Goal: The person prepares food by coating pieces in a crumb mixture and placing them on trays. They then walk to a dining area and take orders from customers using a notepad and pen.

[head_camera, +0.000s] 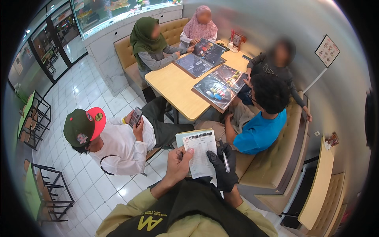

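Note:
My bare left hand [178, 164] holds a pad of printed forms [201, 158], with the thumb pressed on the top sheet near its left edge. The sheet is white with a ruled grid and bears printed writing; a greenish, yellow-edged backing [181, 137] shows behind it. A black glove covers my right hand [225, 170], which grips a pen [226, 162] with a clear barrel and dark end. That gloved hand rests against the right edge of the pad. Both hands are in front of my dark apron [189, 204].
Several people sit around a light wood table [171, 89] bearing open menu books [217, 91]. A seated person in a cap [86, 126] holds a phone [136, 116] at my left. A tan bench [266, 169] runs along the right. An aquarium [103, 13] stands at the back.

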Tool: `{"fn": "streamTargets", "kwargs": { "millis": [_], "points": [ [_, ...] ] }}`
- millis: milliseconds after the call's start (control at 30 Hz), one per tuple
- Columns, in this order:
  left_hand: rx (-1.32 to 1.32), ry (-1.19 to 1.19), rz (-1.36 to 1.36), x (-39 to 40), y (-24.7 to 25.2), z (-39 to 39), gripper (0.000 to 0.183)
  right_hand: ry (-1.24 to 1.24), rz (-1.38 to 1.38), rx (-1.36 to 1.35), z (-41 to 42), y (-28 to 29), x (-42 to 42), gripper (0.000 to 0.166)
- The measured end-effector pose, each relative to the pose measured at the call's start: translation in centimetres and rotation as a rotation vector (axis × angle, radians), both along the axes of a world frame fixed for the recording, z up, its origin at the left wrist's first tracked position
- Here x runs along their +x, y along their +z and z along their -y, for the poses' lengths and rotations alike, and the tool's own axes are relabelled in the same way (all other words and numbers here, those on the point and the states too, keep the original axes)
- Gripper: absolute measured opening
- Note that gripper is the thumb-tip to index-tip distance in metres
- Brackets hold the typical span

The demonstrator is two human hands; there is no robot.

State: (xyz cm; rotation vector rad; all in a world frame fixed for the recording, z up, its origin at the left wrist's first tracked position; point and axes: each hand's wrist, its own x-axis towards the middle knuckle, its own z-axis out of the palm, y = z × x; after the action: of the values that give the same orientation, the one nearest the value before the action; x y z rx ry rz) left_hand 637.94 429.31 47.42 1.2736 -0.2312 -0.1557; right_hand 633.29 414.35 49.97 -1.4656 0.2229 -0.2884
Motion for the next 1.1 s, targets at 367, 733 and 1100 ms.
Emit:
{"fn": "streamTargets", "kwargs": {
  "millis": [367, 733, 1100],
  "points": [
    [0.291, 0.239, 0.360, -0.1, 0.8, 0.4, 0.038, -0.179, 0.127, -0.719, -1.1, -1.4, -0.3, 0.041],
    [0.285, 0.132, 0.245, -1.4, 1.8, 0.7, 0.037, -0.093, 0.415, 0.017, -1.6, 1.7, -0.4, 0.015],
    [0.234, 0.054, 0.280, -3.5, 5.0, -0.1, 0.035, 0.097, 0.508, -0.374, -0.2, 3.1, -0.1, 0.022]
  ]
}}
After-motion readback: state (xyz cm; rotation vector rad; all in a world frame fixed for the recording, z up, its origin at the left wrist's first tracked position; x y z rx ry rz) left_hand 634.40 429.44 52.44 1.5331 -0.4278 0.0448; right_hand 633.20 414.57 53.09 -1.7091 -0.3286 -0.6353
